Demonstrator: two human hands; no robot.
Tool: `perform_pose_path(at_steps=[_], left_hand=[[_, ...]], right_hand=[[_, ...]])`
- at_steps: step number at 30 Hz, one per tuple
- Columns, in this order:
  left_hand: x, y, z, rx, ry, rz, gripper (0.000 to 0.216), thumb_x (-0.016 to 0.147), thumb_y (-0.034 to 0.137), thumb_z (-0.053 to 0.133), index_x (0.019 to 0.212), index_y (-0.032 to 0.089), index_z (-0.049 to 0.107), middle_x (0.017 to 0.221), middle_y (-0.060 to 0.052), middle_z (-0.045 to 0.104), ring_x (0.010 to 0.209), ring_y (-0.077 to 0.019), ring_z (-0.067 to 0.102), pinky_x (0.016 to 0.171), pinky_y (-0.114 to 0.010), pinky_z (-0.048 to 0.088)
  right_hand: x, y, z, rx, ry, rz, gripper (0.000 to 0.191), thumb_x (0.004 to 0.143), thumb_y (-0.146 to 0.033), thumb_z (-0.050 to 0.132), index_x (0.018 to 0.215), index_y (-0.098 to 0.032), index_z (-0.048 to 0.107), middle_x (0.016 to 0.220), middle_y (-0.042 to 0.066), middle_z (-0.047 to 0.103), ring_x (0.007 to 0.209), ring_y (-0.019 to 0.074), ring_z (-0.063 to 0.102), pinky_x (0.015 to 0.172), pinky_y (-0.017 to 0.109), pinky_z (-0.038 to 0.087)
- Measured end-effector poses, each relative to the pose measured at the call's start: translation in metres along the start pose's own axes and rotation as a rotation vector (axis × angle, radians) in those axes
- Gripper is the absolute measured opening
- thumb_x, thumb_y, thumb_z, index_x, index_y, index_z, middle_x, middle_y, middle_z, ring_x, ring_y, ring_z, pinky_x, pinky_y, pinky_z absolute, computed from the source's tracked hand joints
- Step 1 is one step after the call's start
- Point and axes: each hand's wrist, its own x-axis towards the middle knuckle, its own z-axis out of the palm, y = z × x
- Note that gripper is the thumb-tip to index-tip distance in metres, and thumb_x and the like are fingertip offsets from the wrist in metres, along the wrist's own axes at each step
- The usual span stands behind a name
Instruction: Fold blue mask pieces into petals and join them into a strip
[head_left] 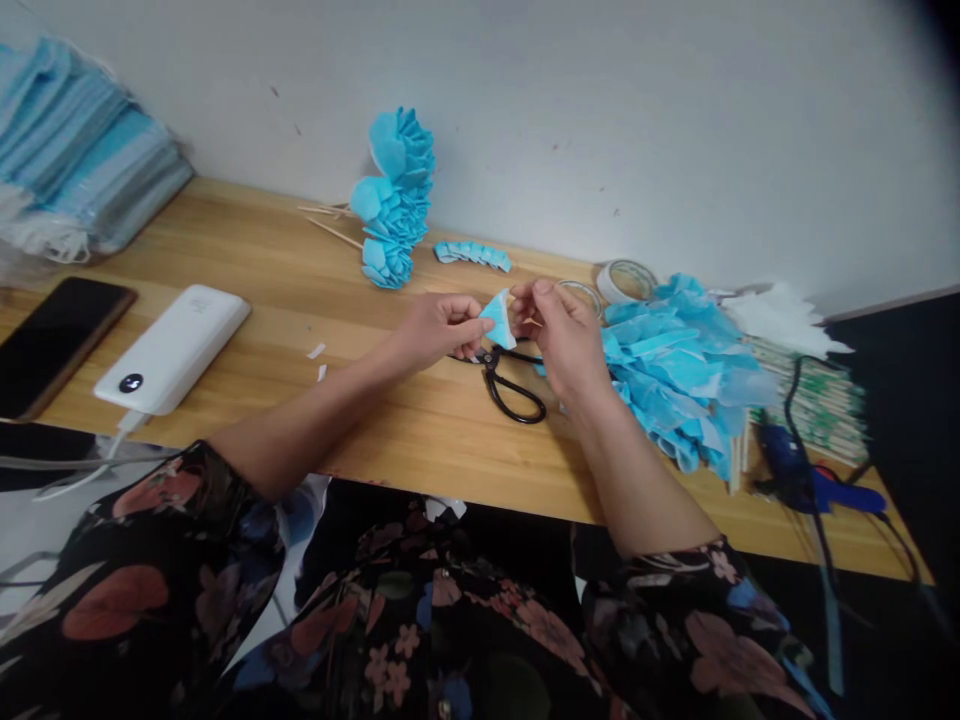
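No text can be read for certain: a faint mark and a small round display on the white power bank (176,345), by the table's (420,430) front left edge, are too small.

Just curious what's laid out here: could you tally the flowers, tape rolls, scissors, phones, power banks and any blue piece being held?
Blue flowers: 3
Tape rolls: 2
Scissors: 1
Phone: 1
Power bank: 1
Held blue piece: 1
Total: 9

Craft workspace, with blue flowers (397,205), black-handled scissors (492,362) and a tape roll (631,272) on a wooden table (420,430).
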Motion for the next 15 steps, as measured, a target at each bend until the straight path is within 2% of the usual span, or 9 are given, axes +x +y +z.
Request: perform_pose_path(at_steps=[3,6,10,15], left_hand=[[0.000,0.001,-0.002,-0.028,0.070,0.005,0.030,0.096,0.012,0.069,0.067,0.015,0.061,0.058,0.002,0.065,0.050,-0.0054,0.060,0.053,-0.016,0.049],[0.000,0.002,-0.003,-0.047,0.092,0.002,0.031,0.097,0.012,0.069,0.067,0.014,0.061,0.057,0.002,0.065,0.050,-0.0050,0.060,0.053,-0.015,0.048],[0.000,0.001,0.000,-0.082,0.097,-0.030,0.027,0.097,0.014,0.071,0.070,0.014,0.063,0.058,0.002,0.066,0.051,-0.0058,0.062,0.053,-0.015,0.050],[0.001,-0.001,0.003,-0.122,0.095,-0.071,0.023,0.097,0.014,0.071,0.074,0.013,0.069,0.060,0.002,0.068,0.050,-0.0062,0.062,0.052,-0.016,0.050]], right_hand=[[0.000,-0.003,0.000,-0.008,-0.065,0.056,0.062,0.073,-0.083,0.080,0.088,-0.023,0.076,0.086,0.003,0.069,0.079,0.0157,0.064,0.063,0.026,0.055],[-0.003,-0.002,0.002,-0.082,-0.114,0.033,0.055,0.073,-0.077,0.084,0.079,-0.023,0.073,0.077,0.000,0.064,0.075,0.0152,0.059,0.062,0.027,0.054],[-0.005,0.004,0.005,-0.199,-0.112,-0.016,0.045,0.077,-0.066,0.085,0.074,-0.024,0.069,0.068,-0.003,0.059,0.065,0.0130,0.052,0.059,0.027,0.049],[-0.007,0.008,0.007,-0.194,-0.091,-0.013,0.044,0.079,-0.065,0.083,0.077,-0.024,0.069,0.069,-0.003,0.060,0.065,0.0131,0.053,0.060,0.028,0.048]])
